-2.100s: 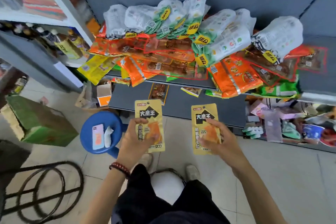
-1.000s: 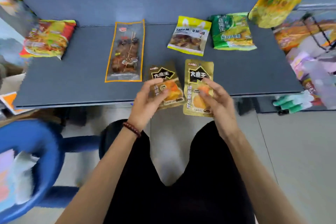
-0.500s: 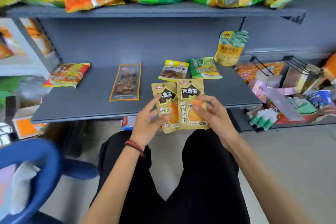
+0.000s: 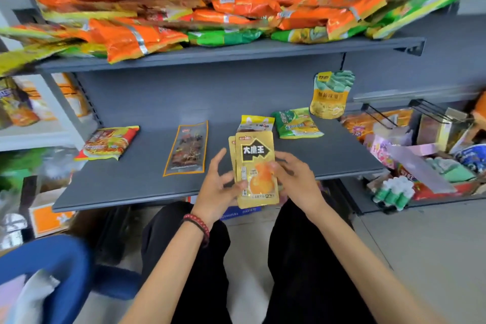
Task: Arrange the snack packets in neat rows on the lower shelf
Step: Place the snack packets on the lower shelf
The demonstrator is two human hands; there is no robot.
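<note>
Two gold snack packets (image 4: 256, 166) are stacked one on the other in front of the lower grey shelf (image 4: 131, 187). My right hand (image 4: 294, 179) pinches them at the right edge. My left hand (image 4: 217, 189) holds them from the left with its thumb on the front. On the shelf lie a red-yellow noodle packet (image 4: 109, 142), a clear orange-edged skewer packet (image 4: 188, 151), a yellow-white packet (image 4: 256, 123) partly hidden behind the gold ones, and a green packet (image 4: 295, 123). A yellow-green pouch (image 4: 330, 95) leans on the back wall.
The upper shelf (image 4: 236, 51) carries a loose heap of orange, green and red packets (image 4: 210, 8). A bin of mixed goods (image 4: 420, 160) stands to the right. A blue stool (image 4: 52, 271) is at the lower left, cardboard boxes (image 4: 47, 218) under the shelf.
The two gold packets, held side by side before, now overlap as one stack. The view has tilted up from the shelf top to show both shelves.
</note>
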